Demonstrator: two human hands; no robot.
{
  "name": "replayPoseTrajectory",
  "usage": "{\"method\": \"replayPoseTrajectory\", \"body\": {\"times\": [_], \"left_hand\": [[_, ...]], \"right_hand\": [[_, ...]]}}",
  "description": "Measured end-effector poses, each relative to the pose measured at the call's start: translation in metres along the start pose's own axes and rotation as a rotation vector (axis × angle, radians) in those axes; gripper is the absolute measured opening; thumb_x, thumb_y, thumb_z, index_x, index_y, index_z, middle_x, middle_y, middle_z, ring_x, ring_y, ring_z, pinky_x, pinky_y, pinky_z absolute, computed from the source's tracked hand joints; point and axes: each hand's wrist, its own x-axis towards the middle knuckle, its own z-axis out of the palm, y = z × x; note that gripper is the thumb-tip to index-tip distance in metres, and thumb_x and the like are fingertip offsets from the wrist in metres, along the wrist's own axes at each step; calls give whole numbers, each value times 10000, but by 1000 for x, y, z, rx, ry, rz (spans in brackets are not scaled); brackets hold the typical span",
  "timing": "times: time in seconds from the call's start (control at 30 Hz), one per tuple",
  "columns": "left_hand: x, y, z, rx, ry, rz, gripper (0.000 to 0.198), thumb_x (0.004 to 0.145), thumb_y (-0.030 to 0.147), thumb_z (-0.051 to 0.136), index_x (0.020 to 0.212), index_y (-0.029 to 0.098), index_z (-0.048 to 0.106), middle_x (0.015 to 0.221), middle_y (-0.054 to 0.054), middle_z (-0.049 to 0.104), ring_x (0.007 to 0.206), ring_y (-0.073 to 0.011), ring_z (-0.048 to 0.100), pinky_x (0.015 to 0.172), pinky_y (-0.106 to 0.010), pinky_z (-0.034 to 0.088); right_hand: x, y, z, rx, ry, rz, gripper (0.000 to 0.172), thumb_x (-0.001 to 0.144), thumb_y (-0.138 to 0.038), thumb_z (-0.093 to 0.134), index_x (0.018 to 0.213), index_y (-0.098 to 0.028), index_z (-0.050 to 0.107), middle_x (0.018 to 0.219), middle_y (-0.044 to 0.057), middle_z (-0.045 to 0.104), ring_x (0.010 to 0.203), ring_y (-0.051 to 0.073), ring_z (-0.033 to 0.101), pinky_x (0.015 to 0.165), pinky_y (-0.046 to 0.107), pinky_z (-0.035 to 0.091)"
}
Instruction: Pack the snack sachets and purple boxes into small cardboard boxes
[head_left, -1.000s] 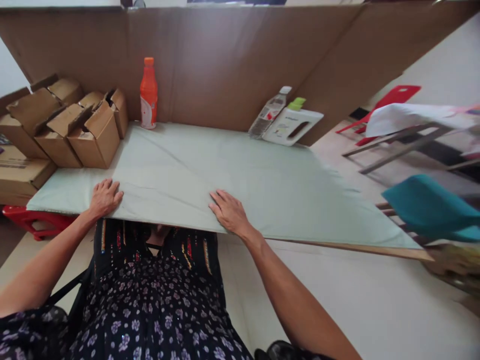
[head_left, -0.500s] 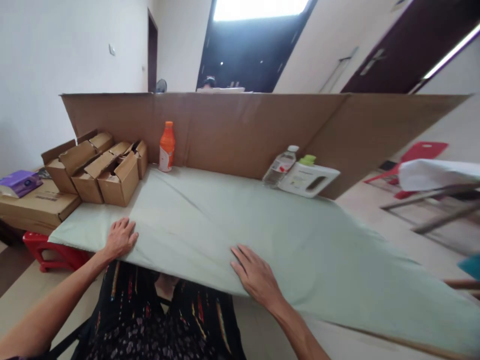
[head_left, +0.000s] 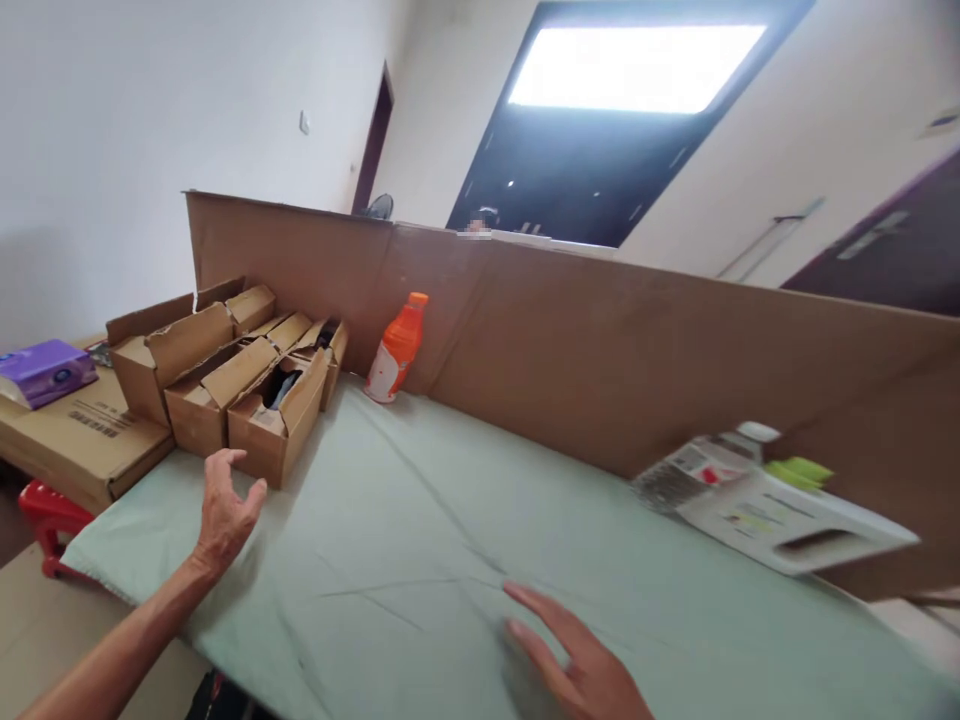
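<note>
— At the near left corner of the surface, what is the left hand [head_left: 223, 512] doing?

— It is raised over the pale green cloth [head_left: 420, 520], holding nothing. Its fingers [head_left: 216, 472] are spread wide and loosely curled, and the thumb is set well apart and points toward the nearest cardboard box [head_left: 276, 425]. The box is just beside the fingertips but not touched. Whether the heel of the hand rests on the cloth, I cannot tell.

— And the right hand [head_left: 581, 665]?

— Low at the near edge, partly cut off by the picture's bottom border. Its fingers [head_left: 534, 606] are stretched out long and a little apart, palm down, with nothing in them. The hand is blurred and lies flat on or just over the cloth; I cannot say which.

— Where does the cloth lie?

— It covers the whole surface, creased between the two hands, and runs back to the cardboard partition [head_left: 600, 350].

— What else is there?

— The open box stands in a cluster of the same kind at the left. An orange bottle [head_left: 396, 348] leans against the partition. At the right, a clear bottle [head_left: 694, 465] lies beside a white jug [head_left: 787, 515]. Left of the surface, a purple pack [head_left: 45, 370] sits on a flat carton [head_left: 82, 440], with a red stool [head_left: 45, 512] below.
</note>
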Motion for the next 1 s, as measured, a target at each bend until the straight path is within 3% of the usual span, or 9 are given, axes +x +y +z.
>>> {"method": "replayPoseTrajectory", "body": {"times": [0.13, 0.23, 0.33, 0.4, 0.57, 0.73, 0.87, 1.0], "left_hand": [[-3, -9, 14, -20, 65, -16, 568, 897, 314, 551, 1421, 165, 388, 1392, -179, 464, 1339, -339, 474, 1128, -575, 442], [-11, -13, 23, -19, 66, -31, 641, 871, 286, 550, 1473, 182, 355, 1419, -176, 473, 1343, -354, 481, 1130, -599, 439], [-15, -16, 28, 0, 67, -45, 675, 864, 261, 551, 1500, 189, 339, 1434, -180, 481, 1345, -367, 484, 1109, -614, 453], [-16, -17, 29, 14, 72, -50, 690, 874, 257, 544, 1521, 188, 312, 1444, -185, 472, 1356, -367, 479, 1105, -609, 460], [-13, -19, 32, 46, 86, -31, 713, 884, 245, 535, 1545, 163, 280, 1441, -199, 467, 1354, -378, 476, 1101, -627, 456], [-10, -20, 30, 58, 106, 16, 697, 909, 287, 539, 1544, 136, 294, 1434, -217, 465, 1352, -382, 470, 1091, -626, 460], [-9, -22, 30, 78, 146, 40, 762, 912, 402, 589, 1559, 141, 283, 1430, -218, 477, 1334, -381, 492, 1085, -616, 464], [-8, -25, 34, 90, 151, 61, 894, 872, 533, 650, 1574, 137, 265, 1449, -233, 480, 1327, -406, 500, 1067, -632, 468]], "right_hand": [[123, -107, 13, 47, 55, -398, 415, 1012, -394, 472, 1364, -242, 631, 1355, 95, 679, 1244, 262, 641, 1037, 456, 552], [206, -177, 28, 26, 83, -647, 512, 975, -235, 513, 1486, -213, 502, 1493, 111, 565, 1366, 256, 531, 1133, 484, 461], [267, -222, 44, -87, 30, -742, 676, 836, -59, 529, 1496, -199, 492, 1587, 122, 455, 1451, 279, 416, 1139, 511, 421], [293, -239, 53, -177, -79, -759, 643, 782, -22, 545, 1398, -203, 588, 1580, 123, 463, 1479, 301, 365, 1112, 520, 418], [313, -253, 64, -243, -255, -769, 453, 818, -12, 547, 1214, -191, 673, 1380, 120, 632, 1408, 275, 444, 1058, 444, 400], [314, -255, 63, -248, -230, -777, 402, 844, -18, 539, 1178, -205, 666, 1289, 101, 670, 1300, 246, 514, 1009, 384, 399], [312, -248, 54, -268, -193, -766, 276, 884, -34, 523, 1057, -174, 687, 1201, 143, 695, 1271, 275, 519, 969, 389, 375], [305, -238, 48, -289, -199, -774, 232, 887, -29, 518, 949, -164, 697, 1007, 120, 738, 1052, 258, 608, 895, 369, 355]]}}
